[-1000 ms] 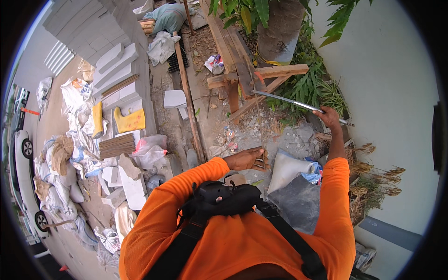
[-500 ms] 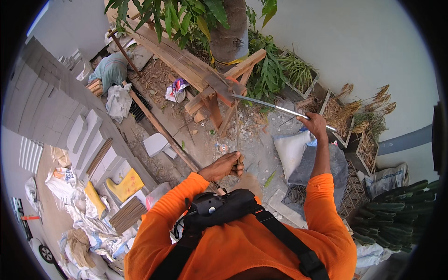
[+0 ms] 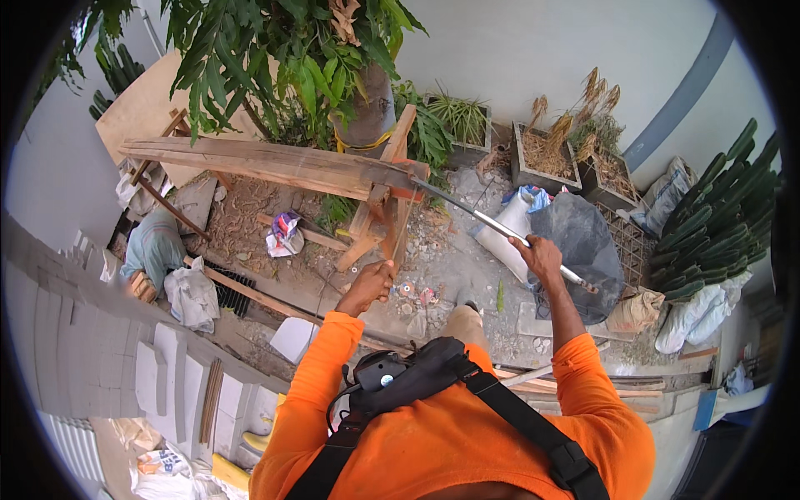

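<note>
Steel bar, slanting from the end of the rough timber counter down rightward to the right hand, the nearer one, its fingers wrapped around the shaft. Leftward, apart from the bar, the left hand has its fingers curled together; whether they grip anything, I cannot tell.

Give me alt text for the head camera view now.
A bare right hand holds a long metal bar reaching the end of a wooden beam; the left hand is curled, its contents unclear. Beyond are a tree, planter boxes and a pale wall.
</note>
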A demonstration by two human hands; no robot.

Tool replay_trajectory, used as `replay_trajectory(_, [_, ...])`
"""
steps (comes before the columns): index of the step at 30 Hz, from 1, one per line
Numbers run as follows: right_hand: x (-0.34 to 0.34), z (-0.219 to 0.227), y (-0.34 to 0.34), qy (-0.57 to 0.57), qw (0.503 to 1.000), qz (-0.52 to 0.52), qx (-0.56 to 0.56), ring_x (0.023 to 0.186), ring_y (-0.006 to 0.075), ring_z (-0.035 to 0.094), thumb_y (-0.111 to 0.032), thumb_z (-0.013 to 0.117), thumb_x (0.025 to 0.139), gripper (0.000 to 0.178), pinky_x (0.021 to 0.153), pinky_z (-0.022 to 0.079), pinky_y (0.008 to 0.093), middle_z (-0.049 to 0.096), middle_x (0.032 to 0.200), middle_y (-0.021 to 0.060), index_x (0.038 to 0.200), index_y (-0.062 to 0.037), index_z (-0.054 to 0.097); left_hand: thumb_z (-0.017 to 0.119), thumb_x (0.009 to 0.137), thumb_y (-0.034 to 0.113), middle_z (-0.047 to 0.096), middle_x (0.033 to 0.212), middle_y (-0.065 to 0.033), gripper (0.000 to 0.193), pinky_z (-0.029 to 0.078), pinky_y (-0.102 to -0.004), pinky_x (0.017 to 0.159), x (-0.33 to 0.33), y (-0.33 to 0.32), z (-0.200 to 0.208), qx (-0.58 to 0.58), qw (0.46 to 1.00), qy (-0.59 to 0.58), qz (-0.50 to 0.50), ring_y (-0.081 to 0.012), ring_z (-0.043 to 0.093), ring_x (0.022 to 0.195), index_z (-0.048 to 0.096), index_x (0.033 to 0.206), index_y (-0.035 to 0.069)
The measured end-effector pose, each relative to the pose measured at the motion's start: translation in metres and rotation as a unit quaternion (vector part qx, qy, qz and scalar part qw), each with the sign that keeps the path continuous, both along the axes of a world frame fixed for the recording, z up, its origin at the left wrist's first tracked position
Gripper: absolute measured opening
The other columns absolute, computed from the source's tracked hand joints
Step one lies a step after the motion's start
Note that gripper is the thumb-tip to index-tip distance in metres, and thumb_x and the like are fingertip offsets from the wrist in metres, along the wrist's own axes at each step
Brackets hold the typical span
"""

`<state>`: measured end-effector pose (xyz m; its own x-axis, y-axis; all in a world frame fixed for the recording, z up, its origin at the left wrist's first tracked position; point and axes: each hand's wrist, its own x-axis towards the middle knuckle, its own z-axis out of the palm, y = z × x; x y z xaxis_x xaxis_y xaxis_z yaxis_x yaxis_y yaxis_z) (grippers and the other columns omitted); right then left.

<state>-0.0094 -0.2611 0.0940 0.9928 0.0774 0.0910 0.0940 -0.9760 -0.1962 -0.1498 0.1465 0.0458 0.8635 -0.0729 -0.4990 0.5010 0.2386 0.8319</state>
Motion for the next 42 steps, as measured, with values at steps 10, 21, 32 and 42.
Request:
replay_trajectory(10, [0.018,-0.005,-0.005,-0.015,0.999,0.030,-0.026,0.072,0.0388,0.071,-0.079,0.056,0.089,0.075,0.064,0.055,0.0488,0.070,0.070,0.0174,0.083,-0.0069,0.077,0.048,0.111,0.038,0.034,0.068,0.0041,0.031,0.033,-0.0273,0.050,-0.003,0.004,-0.020,-0.058,0.998,0.014,-0.025,-0.0080,0.030,0.053,0.050,0.093,0.012])
replay_trajectory(21, [-0.026,0.008,0.022,-0.070,0.997,-0.039,-0.022,0.065,0.0362,0.071,-0.077,0.061,0.087,0.072,0.059,0.054,0.0475,0.069,0.065,0.0166,0.084,-0.0073,0.078,0.053,0.109,0.043,0.036,0.066,0.0049,0.035,0.034,-0.0261,0.049,-0.001,0.018,-0.017,-0.026,0.999,-0.002,-0.046,-0.0070,0.032,0.052,0.052,0.092,0.012])
replay_trajectory(32, [-0.048,-0.015,0.034,-0.043,0.995,-0.089,-0.002,0.063,0.0391,0.071,-0.082,0.062,0.081,0.076,0.057,0.053,0.0492,0.068,0.062,0.0183,0.082,-0.0071,0.078,0.051,0.110,0.040,0.037,0.067,0.0056,0.035,0.033,-0.0262,0.050,0.004,0.047,-0.009,0.006,0.995,-0.020,-0.100,-0.0063,0.032,0.053,0.053,0.090,0.011])
replay_trajectory(42, [-0.066,-0.003,0.037,0.018,0.930,-0.088,0.355,0.056,0.0135,0.046,-0.067,0.077,0.082,0.066,0.052,0.036,0.0356,0.048,0.057,-0.0003,0.069,-0.0039,0.065,0.054,0.108,0.044,0.041,0.071,0.0054,0.035,0.039,-0.0256,0.062,0.000,-0.013,0.016,-0.215,0.964,-0.135,-0.074,-0.0076,0.042,0.061,0.058,0.100,0.010])
